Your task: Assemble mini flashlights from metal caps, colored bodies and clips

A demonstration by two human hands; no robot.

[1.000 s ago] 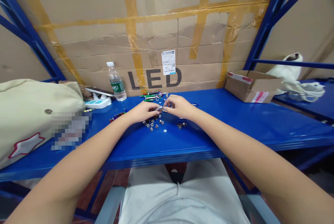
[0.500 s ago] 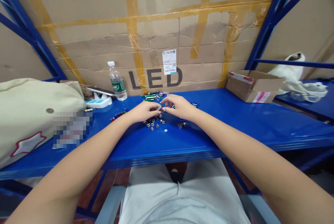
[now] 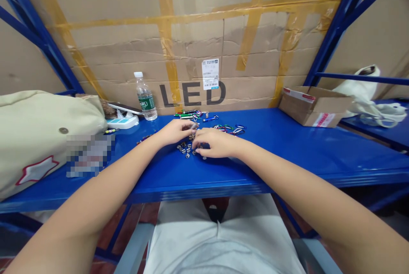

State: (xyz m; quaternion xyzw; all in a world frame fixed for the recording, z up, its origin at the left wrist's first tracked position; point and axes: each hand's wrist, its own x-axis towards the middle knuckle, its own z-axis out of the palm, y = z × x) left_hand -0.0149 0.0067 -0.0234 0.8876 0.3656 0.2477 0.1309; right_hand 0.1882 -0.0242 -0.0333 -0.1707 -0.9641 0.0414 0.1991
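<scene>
My left hand is closed, thumb and fingers pinching a small silvery piece whose kind I cannot make out. Just to its right, my right hand reaches down with curved fingers, a gap showing between thumb and fingertips. Those fingertips are at a scatter of small shiny metal parts on the blue table. Coloured carabiner clips lie beyond the right hand. Farther back are slim green pieces with metal fittings and a blue one. Dark coloured pieces are partly hidden behind the left forearm.
A water bottle stands at the back left, beside a white power strip with a phone over it. A cream bag fills the left end. An open cardboard box sits at the right. Taped cardboard forms the back wall.
My right hand has left the piece in my left hand and come down toward me, onto the loose metal parts. The left hand still holds its piece, slightly farther from me.
</scene>
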